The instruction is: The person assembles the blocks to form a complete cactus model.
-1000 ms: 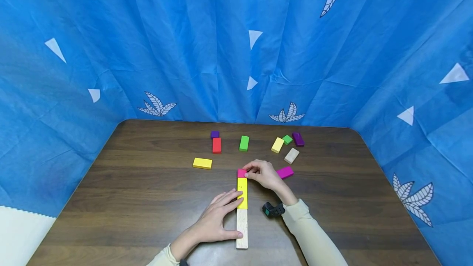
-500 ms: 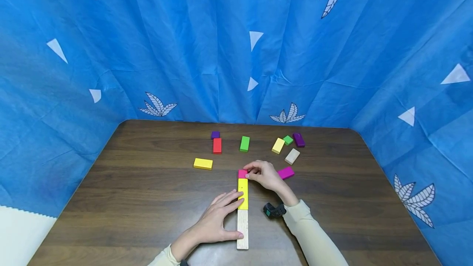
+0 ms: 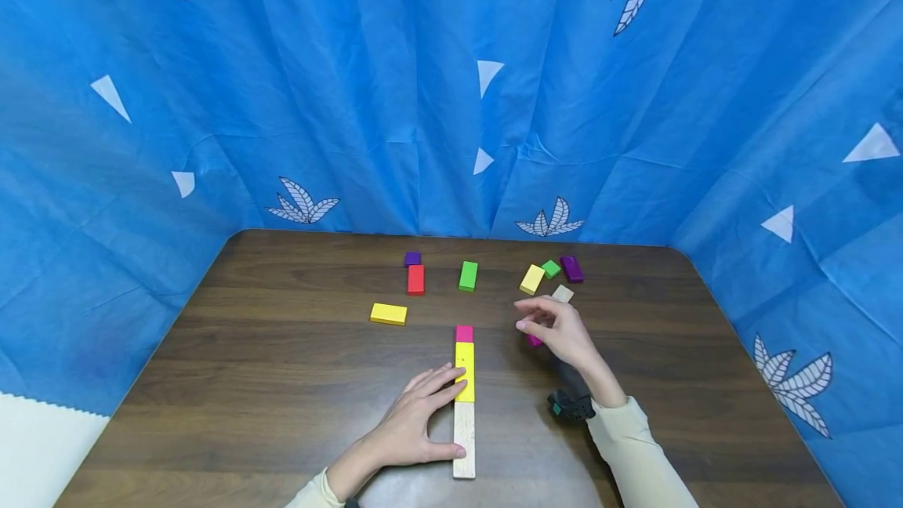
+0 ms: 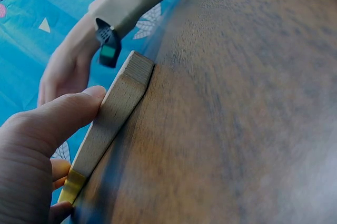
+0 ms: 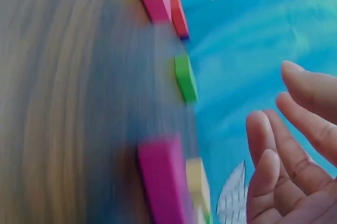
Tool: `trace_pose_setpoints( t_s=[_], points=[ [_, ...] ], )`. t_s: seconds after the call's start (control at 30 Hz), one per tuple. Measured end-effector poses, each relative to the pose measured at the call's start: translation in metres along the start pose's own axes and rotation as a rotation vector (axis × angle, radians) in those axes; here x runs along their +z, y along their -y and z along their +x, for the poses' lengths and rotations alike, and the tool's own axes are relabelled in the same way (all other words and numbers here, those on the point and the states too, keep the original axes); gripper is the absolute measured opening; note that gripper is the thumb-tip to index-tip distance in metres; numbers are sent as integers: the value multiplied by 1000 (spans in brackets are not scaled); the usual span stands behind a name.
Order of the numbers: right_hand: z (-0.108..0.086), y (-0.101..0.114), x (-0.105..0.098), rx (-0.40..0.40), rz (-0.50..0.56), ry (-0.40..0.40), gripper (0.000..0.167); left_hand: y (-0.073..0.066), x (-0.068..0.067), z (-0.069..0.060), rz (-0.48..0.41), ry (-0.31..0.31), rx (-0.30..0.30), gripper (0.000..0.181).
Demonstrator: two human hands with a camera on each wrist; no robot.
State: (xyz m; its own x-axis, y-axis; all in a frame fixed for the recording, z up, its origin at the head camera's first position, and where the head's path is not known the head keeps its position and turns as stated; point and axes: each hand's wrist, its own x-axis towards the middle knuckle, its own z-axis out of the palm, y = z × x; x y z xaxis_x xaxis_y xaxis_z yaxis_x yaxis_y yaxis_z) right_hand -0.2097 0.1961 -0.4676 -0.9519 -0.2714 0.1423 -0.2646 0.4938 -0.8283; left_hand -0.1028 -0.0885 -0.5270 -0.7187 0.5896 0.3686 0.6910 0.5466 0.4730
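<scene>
A line of blocks lies end to end in the head view: a pale wooden block nearest, a yellow block beyond it, and a small pink block at the far end. My left hand rests on the line, thumb on the wooden block and fingertips on the yellow one. The left wrist view shows that thumb laid along the wooden block's edge. To the right, my empty right hand hovers above a magenta block, which it mostly hides in the head view.
Loose blocks lie farther back: yellow, red, indigo, green, pale yellow, small green, purple and pale wood. A blue curtain hangs behind the brown table.
My right hand has let go of the small pink block and moved right, over the magenta block. The pink block stays at the end of the line. My left hand has not moved.
</scene>
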Motion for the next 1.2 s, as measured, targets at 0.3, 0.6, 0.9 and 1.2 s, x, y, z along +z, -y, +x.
trace_pose_setpoints(
  t_s=[0.3, 0.6, 0.9, 1.2],
  points=[
    [-19, -44, -43, 184, 150, -88, 48, 1, 2, 0, 24, -12, 12, 87],
    [-20, -60, -45, 248, 152, -6, 56, 1, 1, 1, 13, -8, 10, 87],
    [-19, -60, -39, 247, 142, 0, 51, 1, 1, 0, 14, -12, 12, 87],
    [-20, -61, -36, 214, 84, 21, 51, -1, 0, 0, 27, -10, 10, 87]
  ],
)
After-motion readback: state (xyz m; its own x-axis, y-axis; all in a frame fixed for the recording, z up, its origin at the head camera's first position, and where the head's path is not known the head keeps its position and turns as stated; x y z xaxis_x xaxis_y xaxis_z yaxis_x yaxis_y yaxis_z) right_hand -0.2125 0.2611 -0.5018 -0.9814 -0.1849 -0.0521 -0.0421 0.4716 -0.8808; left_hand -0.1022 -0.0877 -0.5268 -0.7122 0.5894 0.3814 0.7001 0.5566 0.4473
